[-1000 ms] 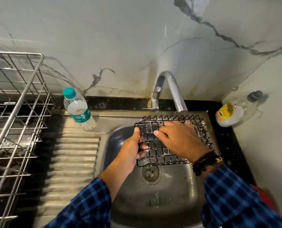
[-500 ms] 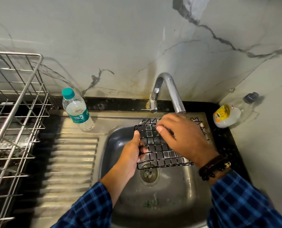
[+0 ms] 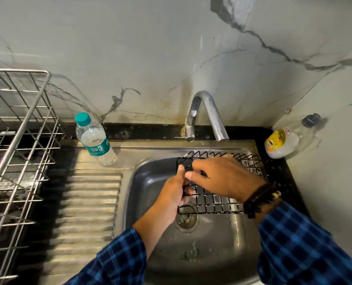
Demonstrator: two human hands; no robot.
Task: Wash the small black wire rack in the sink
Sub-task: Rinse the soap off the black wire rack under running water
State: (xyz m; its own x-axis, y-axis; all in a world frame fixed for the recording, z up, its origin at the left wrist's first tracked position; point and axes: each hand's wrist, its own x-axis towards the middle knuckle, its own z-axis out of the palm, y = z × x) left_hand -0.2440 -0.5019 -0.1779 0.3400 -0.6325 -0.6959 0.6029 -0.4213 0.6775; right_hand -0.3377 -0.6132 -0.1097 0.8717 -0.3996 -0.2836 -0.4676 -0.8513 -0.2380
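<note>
A steel sink [image 3: 148, 186] with a ribbed draining board [image 3: 84, 202] on its left is set in the black worktop [image 3: 294, 194], against a marble wall. On the left edge of the worktop stands a big steel wire basket [image 3: 16, 140].

The small black wire rack [image 3: 218, 204] is held over the basin, nearly flat. Its far edge is near the back rim of the sink, under the spout of the tap [image 3: 212, 112]. Its right end reaches the right rim.

The left hand [image 3: 171, 198] grips the left edge of the rack, with the thumb on top and the fingers below. The right hand [image 3: 226, 175] lies on top of the rack with bent fingers, and its fingertips are close to the left thumb. I cannot tell if they pinch a wire or only press on it. A dark bracelet [image 3: 259, 198] is on the right wrist.

A water bottle [image 3: 95, 138] with a green cap stands at the back edge of the draining board. A clear bottle with a yellow label [image 3: 280, 142] leans in the back right corner of the worktop. The drain [image 3: 186, 220] shows just below the near left corner of the rack.
</note>
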